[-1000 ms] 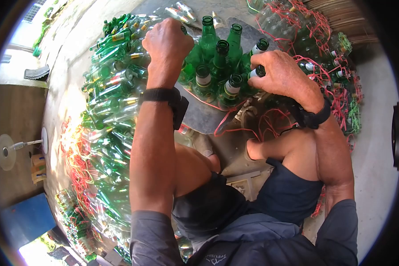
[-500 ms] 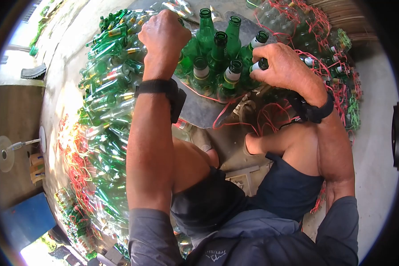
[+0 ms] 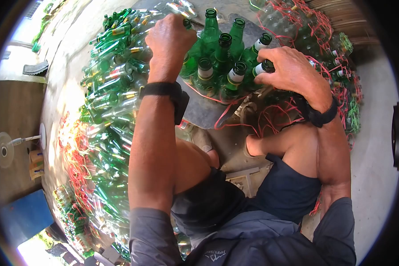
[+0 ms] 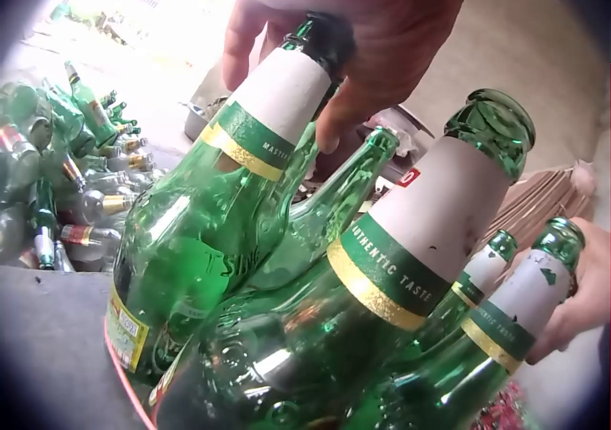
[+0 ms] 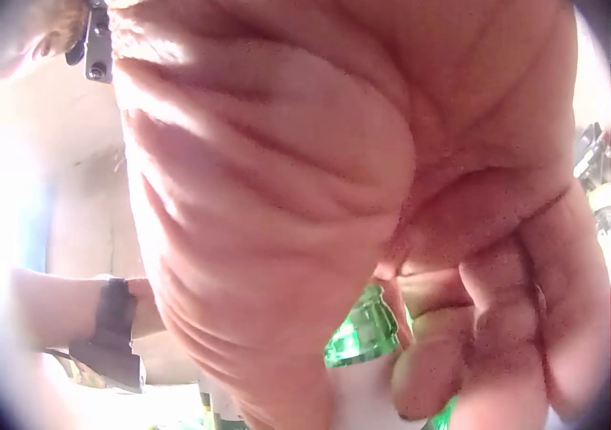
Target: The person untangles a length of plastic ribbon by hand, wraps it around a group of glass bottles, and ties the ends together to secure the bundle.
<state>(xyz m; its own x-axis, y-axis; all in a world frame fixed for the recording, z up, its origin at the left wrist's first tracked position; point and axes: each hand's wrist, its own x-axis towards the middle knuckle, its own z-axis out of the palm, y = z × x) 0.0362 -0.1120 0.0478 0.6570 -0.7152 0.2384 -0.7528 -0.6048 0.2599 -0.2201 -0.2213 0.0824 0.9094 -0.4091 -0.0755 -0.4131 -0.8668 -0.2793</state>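
Green glass bottles (image 3: 224,55) stand upright in a tight cluster, with a pink string (image 4: 119,377) round their lower part. At the cluster's left side my left hand (image 3: 170,42) grips one bottle by its neck; in the left wrist view fingers and thumb come down round the top of that white-collared bottle (image 4: 277,96). My right hand (image 3: 288,66) holds the neck of a bottle (image 3: 265,67) on the right side between thumb and fingers. The right wrist view shows mostly palm, with green glass (image 5: 363,330) beyond the thumb.
The cluster stands on a dark grey slab (image 3: 199,113). A large heap of bottles (image 3: 115,106) lies along the left. Bottles tangled in pink string (image 3: 297,20) lie at the back right, and loose string (image 3: 270,117) trails before my feet.
Both hands keep their hold on the bottle necks. Hands and bottle tops have shifted slightly away from me and a little to the right; the head view has moved a little too.
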